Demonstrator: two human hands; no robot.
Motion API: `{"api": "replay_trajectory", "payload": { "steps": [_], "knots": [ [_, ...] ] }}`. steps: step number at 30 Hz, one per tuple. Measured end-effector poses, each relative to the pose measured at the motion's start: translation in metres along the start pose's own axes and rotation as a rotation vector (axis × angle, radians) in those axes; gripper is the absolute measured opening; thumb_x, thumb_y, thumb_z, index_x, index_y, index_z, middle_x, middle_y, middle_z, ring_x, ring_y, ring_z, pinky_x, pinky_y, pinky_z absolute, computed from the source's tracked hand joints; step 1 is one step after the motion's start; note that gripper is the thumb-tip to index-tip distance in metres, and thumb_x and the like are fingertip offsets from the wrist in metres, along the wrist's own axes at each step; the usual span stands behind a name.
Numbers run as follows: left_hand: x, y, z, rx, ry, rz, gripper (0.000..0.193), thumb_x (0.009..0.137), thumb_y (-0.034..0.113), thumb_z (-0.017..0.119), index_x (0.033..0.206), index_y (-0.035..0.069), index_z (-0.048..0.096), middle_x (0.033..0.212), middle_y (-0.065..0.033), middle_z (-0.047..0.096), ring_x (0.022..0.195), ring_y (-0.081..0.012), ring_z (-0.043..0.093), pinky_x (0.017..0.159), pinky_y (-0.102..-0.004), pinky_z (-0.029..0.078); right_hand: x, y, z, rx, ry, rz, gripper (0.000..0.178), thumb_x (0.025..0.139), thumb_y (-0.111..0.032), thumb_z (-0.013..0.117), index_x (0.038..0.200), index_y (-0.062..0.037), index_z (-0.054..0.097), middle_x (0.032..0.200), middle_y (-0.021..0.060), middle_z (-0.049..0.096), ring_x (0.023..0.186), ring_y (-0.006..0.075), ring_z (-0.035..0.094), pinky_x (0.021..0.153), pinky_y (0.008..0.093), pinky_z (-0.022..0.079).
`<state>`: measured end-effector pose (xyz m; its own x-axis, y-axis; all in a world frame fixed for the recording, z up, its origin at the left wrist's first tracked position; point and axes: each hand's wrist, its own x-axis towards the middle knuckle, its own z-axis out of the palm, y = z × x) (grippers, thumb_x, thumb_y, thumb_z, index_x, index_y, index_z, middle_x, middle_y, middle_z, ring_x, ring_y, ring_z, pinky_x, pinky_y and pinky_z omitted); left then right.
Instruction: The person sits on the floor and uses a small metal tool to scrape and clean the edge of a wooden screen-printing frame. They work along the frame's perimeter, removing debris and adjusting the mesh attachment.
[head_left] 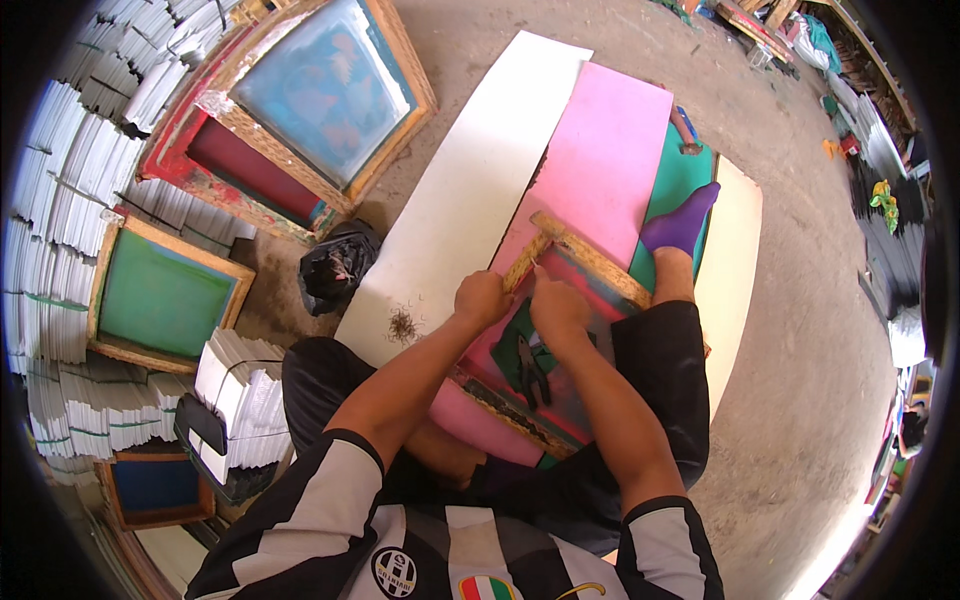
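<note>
A wooden screen-printing frame [598, 262] lies tilted across my lap, its near bar over my legs. My left hand [482, 300] is closed round its left wooden bar, close to the far left corner. Just to the right, my right hand [558, 305] is closed, with the fingertips near that bar's inner edge; whatever it may hold is too small to make out. Inside the frame, below my hands, rest dark-handled pliers [533, 380] on green material. A heap of small thin metal bits, like staples or nails [404, 325], sits on the white board at my left.
White [470, 140], pink [610, 150] and green boards cover the floor under me. A hammer [687, 135] lies beyond my purple-socked foot [682, 222]. At left are a black plastic bag [338, 265], a blue-mesh frame [325, 90], a green-mesh frame [165, 290] and tied paper stacks [65, 190].
</note>
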<state>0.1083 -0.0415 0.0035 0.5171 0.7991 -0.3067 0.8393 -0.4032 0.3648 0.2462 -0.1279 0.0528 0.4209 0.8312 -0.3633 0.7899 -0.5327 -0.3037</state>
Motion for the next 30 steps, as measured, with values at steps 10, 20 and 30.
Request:
{"api": "replay_trajectory", "payload": {
  "steps": [10, 20, 30],
  "knots": [
    [-0.003, -0.004, -0.002, -0.016, 0.008, -0.019, 0.038, 0.081, 0.038, 0.084, 0.090, 0.001, 0.078, 0.094, -0.0232, 0.075, 0.091, -0.0383, 0.075, 0.082, -0.0475, 0.060, -0.006, 0.012, 0.001, 0.111, -0.048, -0.035, 0.040, 0.104, -0.022, 0.055, 0.141, -0.0126, 0.064, 0.108, 0.0248, 0.074, 0.102, 0.0427, 0.071, 0.088, 0.0492, 0.056],
    [0.002, -0.006, -0.003, 0.011, -0.017, 0.000, 0.041, 0.081, 0.041, 0.084, 0.091, 0.002, 0.078, 0.093, -0.0222, 0.075, 0.091, -0.0388, 0.074, 0.082, -0.0481, 0.060, 0.016, 0.042, 0.041, 0.217, 0.117, -0.165, 0.042, 0.103, -0.027, 0.060, 0.144, -0.0274, 0.062, 0.101, 0.0273, 0.072, 0.087, 0.0449, 0.071, 0.077, 0.0494, 0.056],
    [0.002, -0.012, 0.007, -0.008, 0.032, 0.047, 0.039, 0.082, 0.041, 0.080, 0.089, 0.002, 0.077, 0.087, -0.0216, 0.073, 0.086, -0.0413, 0.073, 0.081, -0.0516, 0.058, 0.027, 0.058, 0.003, 1.222, -0.490, 0.259, 0.041, 0.107, -0.037, 0.058, 0.146, -0.0269, 0.063, 0.073, -0.0014, 0.050, 0.063, 0.0068, 0.050, 0.043, 0.0252, 0.034]
  ]
}}
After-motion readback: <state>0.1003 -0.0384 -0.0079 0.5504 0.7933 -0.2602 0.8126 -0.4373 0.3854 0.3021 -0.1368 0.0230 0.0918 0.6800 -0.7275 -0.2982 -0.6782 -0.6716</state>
